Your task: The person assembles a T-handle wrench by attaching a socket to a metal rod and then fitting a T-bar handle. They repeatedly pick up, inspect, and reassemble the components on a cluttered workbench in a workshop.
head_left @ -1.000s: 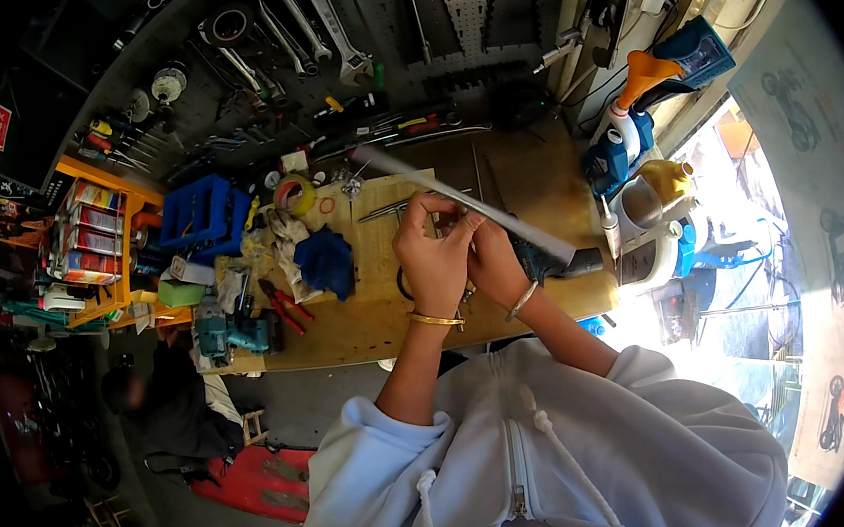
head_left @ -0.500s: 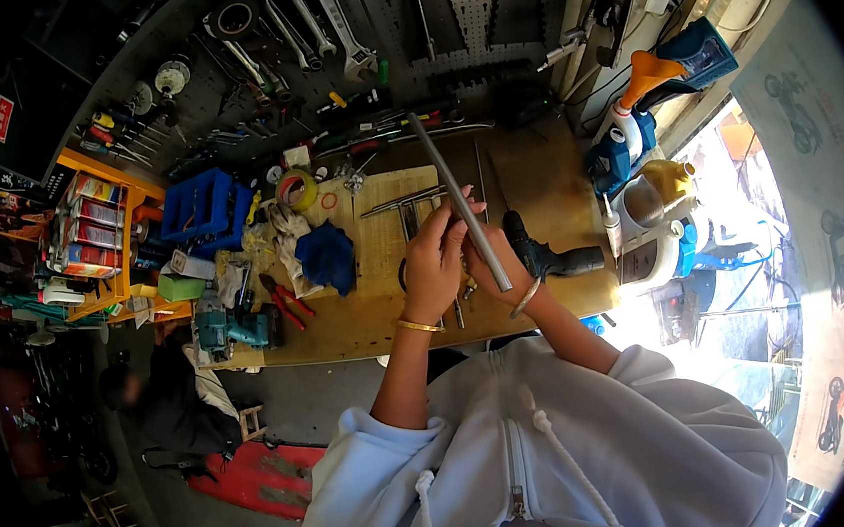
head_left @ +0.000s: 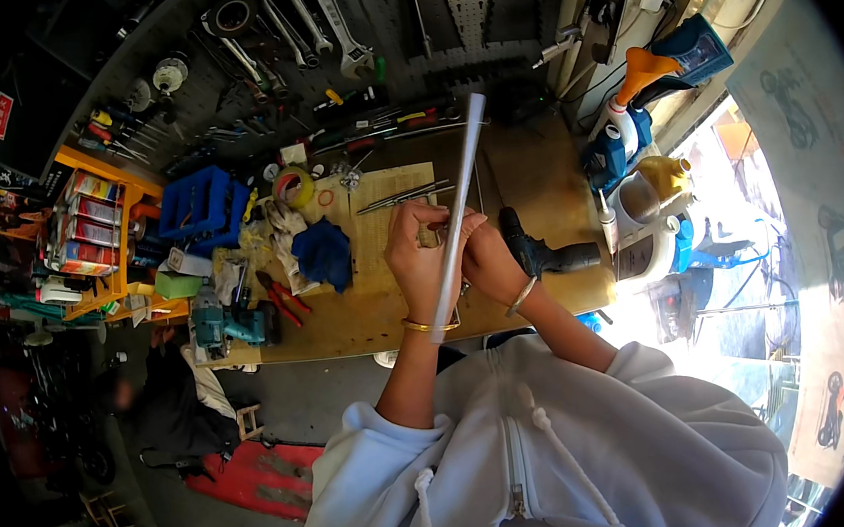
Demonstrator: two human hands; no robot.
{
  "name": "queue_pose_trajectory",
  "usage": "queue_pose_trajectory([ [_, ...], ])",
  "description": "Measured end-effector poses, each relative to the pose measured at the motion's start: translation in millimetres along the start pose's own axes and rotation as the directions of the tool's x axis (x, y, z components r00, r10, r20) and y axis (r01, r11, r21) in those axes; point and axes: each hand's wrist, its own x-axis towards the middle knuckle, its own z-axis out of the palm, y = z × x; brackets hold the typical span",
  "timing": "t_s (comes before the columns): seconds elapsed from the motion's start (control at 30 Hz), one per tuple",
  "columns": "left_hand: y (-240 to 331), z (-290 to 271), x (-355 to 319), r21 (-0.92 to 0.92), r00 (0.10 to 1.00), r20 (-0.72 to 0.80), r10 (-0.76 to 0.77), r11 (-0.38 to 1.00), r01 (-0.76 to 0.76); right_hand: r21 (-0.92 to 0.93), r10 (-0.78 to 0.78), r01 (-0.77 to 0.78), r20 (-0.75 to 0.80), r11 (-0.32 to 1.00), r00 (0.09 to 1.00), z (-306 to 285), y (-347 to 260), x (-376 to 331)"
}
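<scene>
A long grey metal rod (head_left: 456, 185), smeared by motion, slants across both my hands above the workbench. It leans from upper right to lower left, and its near end reaches my gold-bangled wrist. My left hand (head_left: 416, 262) is closed under and beside the rod with its fingers curled. Against it, from the right, my right hand (head_left: 490, 265) has its thumb and fingers closed at the rod's middle. The fingers' undersides are hidden. Right of my hands lies a black cordless drill (head_left: 562, 257) with a long bit. Thin metal rods (head_left: 401, 197) lie on the bench beyond.
The bench (head_left: 348, 332) also bears a blue cloth (head_left: 324, 255), red-handled pliers (head_left: 284, 298), a teal power tool (head_left: 232, 326) and a blue bin (head_left: 198, 208). Bottles and jugs (head_left: 647, 252) stand at the right. Wrenches (head_left: 339, 25) hang behind. A person (head_left: 178, 400) is low at left.
The rod has swung round: its far end went from upper left to upper right, its near end from lower right to lower left. My hands stay close together.
</scene>
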Motion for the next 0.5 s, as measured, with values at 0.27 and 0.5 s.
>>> queue_pose_trajectory([
  [0.27, -1.7, -4.7, -9.9, -0.142, 0.977, 0.086, -0.195, 0.968, 0.206, 0.03, 0.028, -0.029, 0.045, 0.999, 0.999, 4.9, 1.8, -8.3],
  [0.5, -18.0, -25.8, -21.4, -0.127, 0.9, 0.401, -0.172, 0.962, 0.24, -0.042, 0.052, -0.047, 0.119, 0.998, 0.992, 1.9, 3.2, -12.6],
])
